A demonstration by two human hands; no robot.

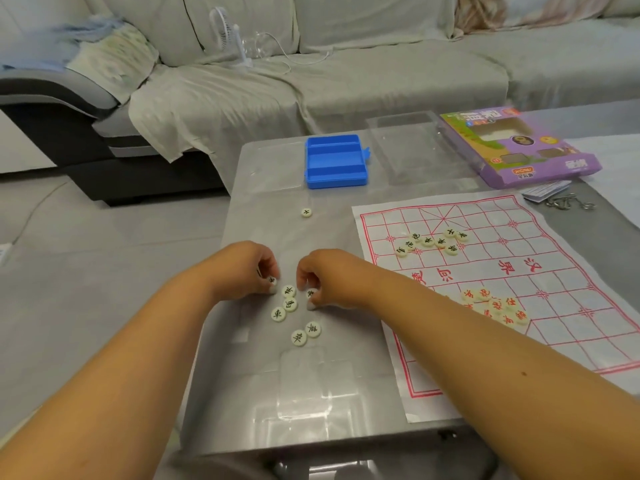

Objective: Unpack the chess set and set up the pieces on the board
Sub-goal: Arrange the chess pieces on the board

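Our left hand (254,268) is curled, fingertips pinched on one black-lettered disc (272,280) at the table surface. Our right hand (323,277) is likewise curled, thumb and fingers closed on another black-lettered disc (312,293). Both hands are low over the glass table (263,393), just left of the board.

Between and below the hands: five loose black-lettered discs (289,304) on the glass, three in a short column, two side by side nearer us. One stray disc (306,212) sits alone farther out, toward the blue box.

The paper board (554,271), white with a red grid, lies to our right, tilted against the table edge. On its far half we count about eight black-lettered pieces (429,241) in a loose cluster, not on set positions. On the near half, a bunch of red-lettered pieces (498,306); roughly seven show, part hidden by our right forearm, so the count is uncertain.

Farther out: one blue box (335,161), open, with ridged channels inside; one clear plastic tray (408,143) beside it; one purple game carton (519,143) at the far right corner, with a small stack of paper (543,192) and metal rings (568,201) just in front of it.

Room: grey tiled floor (104,254), a sofa (346,64) under pale covers, a small white fan (228,36) with a cord standing on the seat.
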